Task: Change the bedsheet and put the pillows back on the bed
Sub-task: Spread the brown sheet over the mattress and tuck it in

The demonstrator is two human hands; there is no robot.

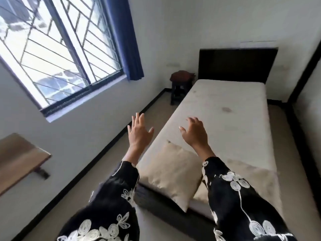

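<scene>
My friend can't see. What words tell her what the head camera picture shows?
A person's left hand and right hand reach open and empty toward a bare cream mattress with two beige pillows at its near end. A dark wooden stool stands beside the dark headboard, and a blue curtain hangs by the window.

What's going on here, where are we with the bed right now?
A person stands at the foot of the bed with the left hand and right hand both raised in front, fingers loosely spread, holding nothing. The mattress is bare: no sheet is on it, and none is in view. A beige pillow lies at the near end, and a second pillow lies beside it to the right. The fresh sheet is not yet on.
</scene>
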